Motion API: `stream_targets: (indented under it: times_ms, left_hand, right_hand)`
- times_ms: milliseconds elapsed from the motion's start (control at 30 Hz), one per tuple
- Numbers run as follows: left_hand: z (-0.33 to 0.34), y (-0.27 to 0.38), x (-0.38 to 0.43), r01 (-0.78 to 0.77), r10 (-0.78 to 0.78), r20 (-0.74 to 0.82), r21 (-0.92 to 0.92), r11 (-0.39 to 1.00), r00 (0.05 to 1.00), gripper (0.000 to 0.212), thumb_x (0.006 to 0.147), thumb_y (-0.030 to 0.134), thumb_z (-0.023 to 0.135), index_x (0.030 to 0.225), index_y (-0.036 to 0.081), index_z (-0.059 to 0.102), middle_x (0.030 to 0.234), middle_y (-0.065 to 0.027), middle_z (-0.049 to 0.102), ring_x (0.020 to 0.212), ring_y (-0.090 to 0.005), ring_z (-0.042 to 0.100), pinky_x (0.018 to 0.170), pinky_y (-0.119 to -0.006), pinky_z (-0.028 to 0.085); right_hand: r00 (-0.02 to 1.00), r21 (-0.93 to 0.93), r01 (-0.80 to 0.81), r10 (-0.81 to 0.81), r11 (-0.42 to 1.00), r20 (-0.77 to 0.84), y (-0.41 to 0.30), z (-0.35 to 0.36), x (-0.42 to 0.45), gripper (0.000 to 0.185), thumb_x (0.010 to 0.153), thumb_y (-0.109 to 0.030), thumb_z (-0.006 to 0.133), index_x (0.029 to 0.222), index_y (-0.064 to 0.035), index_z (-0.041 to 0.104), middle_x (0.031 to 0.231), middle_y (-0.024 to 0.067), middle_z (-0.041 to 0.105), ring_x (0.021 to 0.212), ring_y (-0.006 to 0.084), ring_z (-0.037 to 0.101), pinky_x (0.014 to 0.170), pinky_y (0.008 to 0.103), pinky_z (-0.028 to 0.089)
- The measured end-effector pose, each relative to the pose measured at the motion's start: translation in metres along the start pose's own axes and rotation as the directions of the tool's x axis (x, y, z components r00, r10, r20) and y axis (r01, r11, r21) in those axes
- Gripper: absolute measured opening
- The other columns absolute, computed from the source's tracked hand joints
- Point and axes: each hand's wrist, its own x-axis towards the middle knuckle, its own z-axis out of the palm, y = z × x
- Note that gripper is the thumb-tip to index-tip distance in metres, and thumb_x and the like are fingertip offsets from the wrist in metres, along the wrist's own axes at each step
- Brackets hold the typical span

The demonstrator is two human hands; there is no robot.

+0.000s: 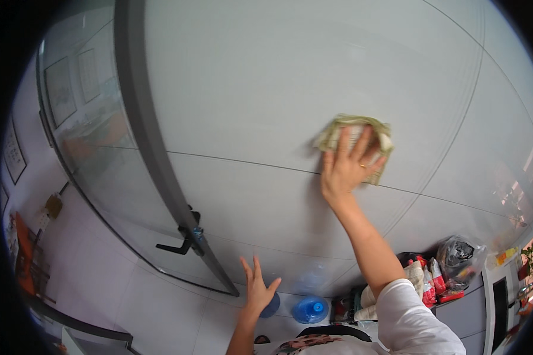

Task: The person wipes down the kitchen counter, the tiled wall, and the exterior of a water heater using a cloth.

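Observation:
My right hand [344, 173] presses a folded greenish-beige cloth [333, 137] flat against a glossy white tiled wall [257, 88]. The cloth lies across and above a dark horizontal joint between tiles, and its edges stick out beyond my fingers. A ring is on one finger. My left hand [258, 288] is held low in the air with its fingers spread, and nothing is in it. It is nearest to the lower end of a grey-framed glass door [135, 111], which has a black lever handle [175, 247].
Below stand a blue water-cooler bottle [311, 309] and a second one partly behind my left hand. Bags and red packets [430, 284] sit on a grey cabinet [464, 310] at the right, with a potted plant [532, 262] beyond. Through the door glass, framed pictures [61, 91] show.

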Motion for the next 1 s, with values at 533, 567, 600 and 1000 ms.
stream_targets:
  times_ms: [533,567,600,1000]
  left_hand:
    - [-0.021,-0.025,-0.043,0.350,-0.371,0.135,0.156,0.924,0.919,0.084,0.080,0.032,0.070,0.140,-0.005,0.024,0.148,-0.0302,-0.007,0.137,-0.0441,0.008,0.108,-0.044,0.027]
    - [-0.017,-0.016,-0.040,0.395,-0.418,0.158,0.159,0.905,0.895,0.084,0.080,0.032,0.069,0.140,-0.005,0.024,0.148,-0.0301,-0.007,0.138,-0.0437,0.008,0.108,-0.044,0.026]
    - [-0.012,-0.008,-0.037,0.395,-0.422,0.176,0.169,0.903,0.889,0.083,0.080,0.032,0.069,0.140,-0.005,0.024,0.148,-0.0301,-0.007,0.138,-0.0437,0.008,0.108,-0.044,0.026]
    - [0.097,0.035,-0.004,0.168,-0.235,0.357,0.209,0.963,0.904,0.076,0.080,0.032,0.069,0.135,-0.008,0.033,0.146,-0.0334,0.000,0.136,-0.0450,0.012,0.108,-0.044,0.026]
  right_hand:
    - [0.863,0.177,0.481,-0.499,0.859,0.078,-0.036,0.012,-0.020,0.056,0.083,-0.026,0.053,0.137,-0.0331,0.041,0.122,-0.0023,0.052,0.129,0.0182,0.035,0.113,0.0498,0.005]
    - [0.874,0.136,0.473,-0.483,0.870,0.052,-0.014,0.006,-0.015,0.057,0.082,-0.028,0.054,0.137,-0.0332,0.041,0.120,-0.0017,0.053,0.128,0.0191,0.036,0.113,0.0510,0.004]
    - [0.884,0.098,0.463,-0.467,0.881,0.024,0.007,-0.002,-0.009,0.057,0.081,-0.029,0.055,0.137,-0.0333,0.041,0.118,-0.0012,0.053,0.127,0.0200,0.037,0.112,0.0522,0.003]
    - [0.979,-0.109,0.201,-0.202,0.973,0.000,0.246,-0.091,0.012,0.047,0.085,-0.047,0.045,0.129,-0.0315,0.052,0.142,0.0069,0.041,0.139,0.0291,0.015,0.110,0.0542,-0.003]
